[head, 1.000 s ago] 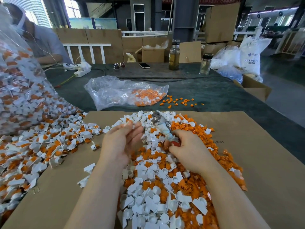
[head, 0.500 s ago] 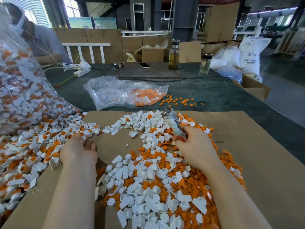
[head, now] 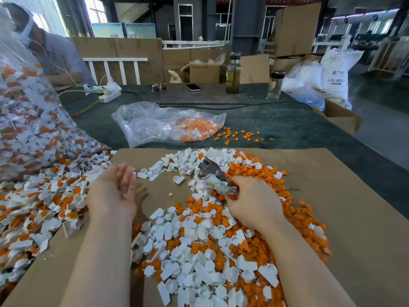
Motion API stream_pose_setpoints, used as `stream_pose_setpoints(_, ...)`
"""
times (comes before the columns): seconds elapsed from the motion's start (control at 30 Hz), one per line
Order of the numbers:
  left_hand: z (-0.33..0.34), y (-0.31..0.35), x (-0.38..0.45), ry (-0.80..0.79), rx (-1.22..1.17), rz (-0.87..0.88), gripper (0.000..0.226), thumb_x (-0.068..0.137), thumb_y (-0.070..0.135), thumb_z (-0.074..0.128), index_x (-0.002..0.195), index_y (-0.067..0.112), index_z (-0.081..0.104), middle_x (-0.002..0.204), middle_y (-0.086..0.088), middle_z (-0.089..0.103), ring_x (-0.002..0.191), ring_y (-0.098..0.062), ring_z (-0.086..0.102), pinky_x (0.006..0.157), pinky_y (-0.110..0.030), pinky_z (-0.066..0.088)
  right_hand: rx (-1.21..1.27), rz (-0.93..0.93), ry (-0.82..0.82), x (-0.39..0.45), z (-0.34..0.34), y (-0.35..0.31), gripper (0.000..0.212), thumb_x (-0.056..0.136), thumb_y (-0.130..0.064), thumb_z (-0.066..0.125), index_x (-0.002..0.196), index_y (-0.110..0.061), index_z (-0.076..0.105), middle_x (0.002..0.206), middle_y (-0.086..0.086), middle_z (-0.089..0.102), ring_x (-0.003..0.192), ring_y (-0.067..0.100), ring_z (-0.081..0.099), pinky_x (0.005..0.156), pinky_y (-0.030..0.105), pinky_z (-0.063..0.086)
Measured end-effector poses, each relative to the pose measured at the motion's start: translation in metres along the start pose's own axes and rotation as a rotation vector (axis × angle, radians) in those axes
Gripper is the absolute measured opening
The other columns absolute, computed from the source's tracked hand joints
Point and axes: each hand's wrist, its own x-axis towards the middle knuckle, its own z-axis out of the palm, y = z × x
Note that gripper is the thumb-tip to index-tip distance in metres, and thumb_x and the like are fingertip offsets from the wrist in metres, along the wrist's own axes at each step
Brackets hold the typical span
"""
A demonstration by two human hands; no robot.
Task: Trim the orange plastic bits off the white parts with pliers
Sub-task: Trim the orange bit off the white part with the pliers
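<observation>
Pliers (head: 213, 177) sit in my right hand (head: 252, 201), fingers curled round the red handles, metal head pointing up and left over the heap. I cannot tell from here whether the cutting tips are apart or together. My left hand (head: 114, 191) floats above the cardboard sheet (head: 354, 218), palm turned up and inward, fingers loose and slightly blurred, holding nothing.

Trimmed white parts (head: 192, 269) and cut orange bits (head: 261, 173) lie mixed in one mound on the cardboard between and below my forearms; the orange gathers thicker on the right side, white thicker toward the top and the near edge. Untrimmed white-and-orange pieces (head: 44, 196) spill from a big clear bag (head: 26, 120) at the left, reaching onto the cardboard's left edge.

Beyond the cardboard, on the dark green table (head: 287, 125): a smaller clear plastic bag (head: 163, 122) with orange pieces inside, and loose orange scraps (head: 239, 135) just to its right. Further back, two bottles (head: 232, 74), a phone (head: 193, 87), sunglasses (head: 159, 87), a white power strip (head: 108, 93). Another person (head: 51, 52) sits at far left.
</observation>
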Motion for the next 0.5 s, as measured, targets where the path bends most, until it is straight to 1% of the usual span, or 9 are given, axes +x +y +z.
stream_pose_setpoints(0.03, 0.003, -0.006, -0.002, -0.065, 0.269, 0.057, 0.035, 0.101, 0.012, 0.053, 0.135, 0.017, 0.057, 0.088, 0.004, 0.073, 0.078, -0.004, 0.071, 0.085, -0.025, 0.059, -0.004, -0.008, 0.012, 0.0, 0.001, -0.001, 0.01, 0.085, -0.031, 0.058, 0.076, -0.028, 0.054, 0.065, -0.011, 0.054, 0.058, 0.006, 0.051, 0.043, 0.023, 0.038)
stream_pose_setpoints(0.07, 0.008, -0.011, -0.009, -0.15, 0.516, 0.1, 0.033, 0.1, 0.011, 0.054, 0.13, 0.021, 0.061, 0.093, 0.008, 0.072, 0.084, -0.004, 0.069, 0.085, -0.026, 0.058, -0.011, -0.014, 0.016, 0.001, 0.002, -0.001, 0.007, 0.084, -0.03, 0.058, 0.078, -0.028, 0.055, 0.065, -0.011, 0.054, 0.058, 0.006, 0.051, 0.043, 0.022, 0.038)
stream_pose_setpoints(0.13, 0.012, -0.024, -0.016, -0.237, 0.865, 0.234, 0.026, 0.1, 0.013, 0.054, 0.117, 0.027, 0.067, 0.111, 0.011, 0.07, 0.096, -0.005, 0.063, 0.086, -0.027, 0.051, -0.026, -0.026, 0.007, 0.001, 0.003, -0.001, 0.006, 0.084, -0.03, 0.058, 0.079, -0.029, 0.055, 0.065, -0.011, 0.054, 0.058, 0.006, 0.051, 0.043, 0.022, 0.04)
stream_pose_setpoints(0.2, 0.012, -0.038, -0.014, -0.344, 1.266, 0.402, 0.03, 0.102, 0.014, 0.05, 0.124, 0.029, 0.065, 0.129, 0.01, 0.062, 0.105, -0.006, 0.055, 0.089, -0.028, 0.043, -0.04, -0.04, -0.007, 0.002, 0.004, 0.0, 0.012, 0.084, -0.031, 0.057, 0.075, -0.03, 0.05, 0.064, -0.011, 0.052, 0.058, 0.005, 0.049, 0.042, 0.022, 0.036)
stream_pose_setpoints(0.27, 0.01, -0.051, -0.006, -0.446, 1.592, 0.553, 0.038, 0.103, 0.014, 0.046, 0.137, 0.026, 0.057, 0.145, 0.004, 0.051, 0.123, -0.016, 0.05, 0.1, -0.034, 0.044, -0.049, -0.052, -0.015, 0.002, 0.005, 0.0, 0.017, 0.085, -0.032, 0.058, 0.073, -0.032, 0.046, 0.064, -0.013, 0.05, 0.058, 0.004, 0.048, 0.042, 0.021, 0.031)
stream_pose_setpoints(0.3, 0.009, -0.055, -0.001, -0.485, 1.704, 0.606, 0.039, 0.103, 0.014, 0.045, 0.14, 0.026, 0.054, 0.15, 0.002, 0.046, 0.132, -0.022, 0.045, 0.107, -0.038, 0.04, -0.049, -0.055, -0.016, 0.002, 0.005, 0.0, 0.018, 0.085, -0.033, 0.058, 0.073, -0.033, 0.046, 0.064, -0.013, 0.05, 0.058, 0.003, 0.047, 0.042, 0.021, 0.03)
stream_pose_setpoints(0.37, 0.006, -0.059, 0.004, -0.53, 1.854, 0.667, 0.039, 0.104, 0.016, 0.043, 0.139, 0.028, 0.055, 0.152, 0.002, 0.041, 0.137, -0.026, 0.037, 0.111, -0.042, 0.035, -0.05, -0.061, -0.012, 0.002, 0.005, 0.001, 0.02, 0.086, -0.036, 0.059, 0.073, -0.033, 0.044, 0.064, -0.013, 0.049, 0.058, 0.003, 0.046, 0.042, 0.021, 0.028)
stream_pose_setpoints(0.43, 0.005, -0.059, 0.005, -0.536, 1.878, 0.701, 0.036, 0.103, 0.016, 0.043, 0.131, 0.03, 0.06, 0.148, 0.003, 0.046, 0.132, -0.026, 0.042, 0.106, -0.041, 0.038, -0.054, -0.063, -0.008, 0.002, 0.005, 0.001, 0.02, 0.086, -0.038, 0.059, 0.074, -0.034, 0.043, 0.065, -0.014, 0.048, 0.058, 0.002, 0.045, 0.042, 0.02, 0.028)
stream_pose_setpoints(0.5, 0.004, -0.059, 0.002, -0.507, 1.832, 0.739, 0.03, 0.1, 0.013, 0.048, 0.118, 0.027, 0.067, 0.135, 0.001, 0.056, 0.119, -0.023, 0.052, 0.095, -0.035, 0.045, -0.055, -0.06, -0.009, 0.001, 0.006, 0.001, 0.017, 0.086, -0.04, 0.059, 0.077, -0.034, 0.046, 0.066, -0.015, 0.049, 0.06, 0.002, 0.047, 0.043, 0.02, 0.03)
